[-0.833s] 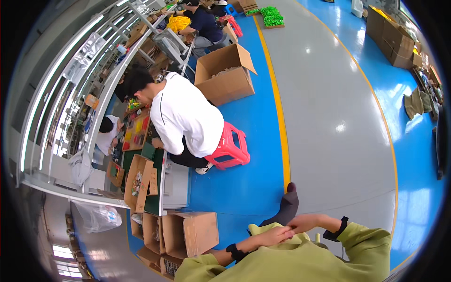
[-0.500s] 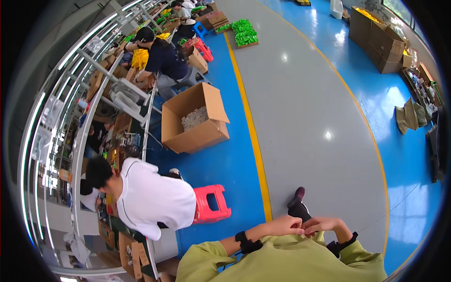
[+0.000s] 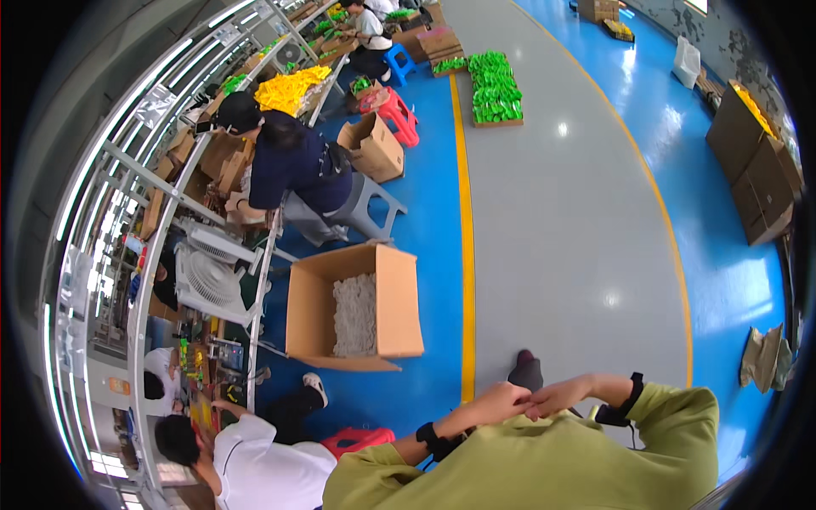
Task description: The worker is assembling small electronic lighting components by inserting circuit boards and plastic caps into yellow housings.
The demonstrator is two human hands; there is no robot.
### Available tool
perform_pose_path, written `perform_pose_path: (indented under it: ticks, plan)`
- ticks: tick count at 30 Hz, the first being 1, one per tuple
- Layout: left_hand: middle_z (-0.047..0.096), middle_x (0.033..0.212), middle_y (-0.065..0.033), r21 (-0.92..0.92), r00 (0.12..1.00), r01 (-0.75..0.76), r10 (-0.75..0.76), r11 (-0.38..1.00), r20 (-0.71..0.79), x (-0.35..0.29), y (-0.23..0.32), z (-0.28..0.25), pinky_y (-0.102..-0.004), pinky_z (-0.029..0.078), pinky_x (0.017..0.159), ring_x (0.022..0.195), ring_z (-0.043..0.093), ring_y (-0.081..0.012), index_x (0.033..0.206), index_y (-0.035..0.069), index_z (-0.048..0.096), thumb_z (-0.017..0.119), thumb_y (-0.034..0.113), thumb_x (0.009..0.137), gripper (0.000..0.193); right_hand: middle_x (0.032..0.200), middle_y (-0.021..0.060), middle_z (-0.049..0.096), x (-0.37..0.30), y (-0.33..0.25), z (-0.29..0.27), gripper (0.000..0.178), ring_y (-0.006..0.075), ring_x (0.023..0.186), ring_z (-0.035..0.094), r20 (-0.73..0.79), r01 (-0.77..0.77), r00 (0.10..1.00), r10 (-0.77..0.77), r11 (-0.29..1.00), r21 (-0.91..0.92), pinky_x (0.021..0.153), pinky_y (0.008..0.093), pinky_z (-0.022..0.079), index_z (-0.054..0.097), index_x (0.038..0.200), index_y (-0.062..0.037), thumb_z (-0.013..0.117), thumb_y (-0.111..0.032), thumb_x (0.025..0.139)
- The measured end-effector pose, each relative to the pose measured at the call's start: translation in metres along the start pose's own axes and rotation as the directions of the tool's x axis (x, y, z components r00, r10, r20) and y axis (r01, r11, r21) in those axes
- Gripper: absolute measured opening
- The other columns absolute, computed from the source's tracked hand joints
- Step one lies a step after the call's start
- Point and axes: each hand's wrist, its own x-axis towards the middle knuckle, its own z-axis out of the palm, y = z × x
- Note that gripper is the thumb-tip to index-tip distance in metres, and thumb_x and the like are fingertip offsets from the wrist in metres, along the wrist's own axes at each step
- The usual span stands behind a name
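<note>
Low in the head view, my left hand (image 3: 500,403) and my right hand (image 3: 557,397) meet in front of my torso. Both are closed, with curled fingers touching the other hand. Whether anything small lies between them is hidden. Dark bands circle both wrists, below olive-green sleeves. My dark shoe (image 3: 525,367) shows just beyond the hands, on the grey walkway (image 3: 552,221).
To the left, a large open cardboard box (image 3: 398,310) holds pale grey pieces. Seated people work along a bench beside a red stool (image 3: 357,439) and a grey stool (image 3: 370,208). Green parts (image 3: 495,85) fill a tray ahead. Tall cartons (image 3: 752,183) stand right.
The view has moved forward along the walkway. The seated person in white and the open box sit lower in the picture. My hands remain together, now overlapping more.
</note>
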Motion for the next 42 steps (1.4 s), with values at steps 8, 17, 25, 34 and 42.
perform_pose_path:
  ticks: [8,17,25,34,42]
  plan:
    - [0.056,0.061,-0.0110,0.259,0.961,-0.244,0.196,0.935,0.195,0.228,0.028,-0.243,-0.0364,0.042,0.053,0.058,0.054,-0.0288,0.072,0.008,0.057,0.056,0.028,0.073,0.020,0.069,-0.0012,0.040,-0.084,-0.095,-0.261,0.033,0.0087,0.066,0.039,-0.206,0.035,0.978,-0.033,0.999,0.004,0.061,0.0237,0.035,0.048,0.086,-0.0006,0.037,-0.032,0.089]
    - [0.055,0.065,-0.0080,0.006,0.971,0.102,-0.099,0.995,-0.216,0.332,-0.043,-0.513,-0.0311,0.039,0.051,0.058,0.053,-0.0205,0.076,0.005,0.054,0.056,0.027,0.076,0.022,0.075,0.0089,0.050,-0.024,-0.270,-0.590,0.042,0.0177,0.073,0.049,-0.051,-0.123,0.992,0.112,0.932,-0.342,0.069,0.0287,0.039,0.052,0.090,-0.0013,0.038,-0.041,0.086]
    - [0.053,0.066,-0.0055,-0.222,0.836,0.141,-0.236,0.965,-0.495,0.447,-0.108,-0.778,-0.0247,0.038,0.053,0.058,0.048,-0.0132,0.083,0.003,0.053,0.055,0.024,0.079,0.021,0.069,0.0059,0.050,0.033,-0.385,-0.863,0.038,0.0136,0.067,0.048,-0.375,0.096,0.905,-0.200,0.955,-0.280,0.062,0.0279,0.040,0.054,0.096,-0.0040,0.042,-0.038,0.085]
    - [0.055,0.067,-0.0100,-0.277,0.741,0.074,-0.239,0.958,-0.628,0.584,-0.177,-1.057,-0.0299,0.041,0.058,0.063,0.054,-0.0213,0.085,0.003,0.052,0.042,0.018,0.085,0.019,0.054,0.0009,0.047,0.022,-0.478,-1.205,0.020,0.0087,0.051,0.044,-0.817,-0.094,0.559,-0.139,0.969,-0.230,0.046,0.0245,0.036,0.056,0.076,-0.0004,0.048,-0.018,0.080]
    - [0.048,0.058,-0.0037,-0.464,0.476,0.112,-0.457,0.879,-0.751,0.569,-0.271,-1.246,-0.0230,0.038,0.052,0.054,0.047,-0.0110,0.081,0.002,0.052,0.039,0.018,0.086,0.021,0.058,0.0008,0.047,0.104,-0.694,-1.443,0.019,0.0073,0.054,0.043,-0.618,0.194,0.729,-0.295,0.954,-0.227,0.049,0.0225,0.034,0.054,0.078,0.0002,0.046,-0.017,0.082]
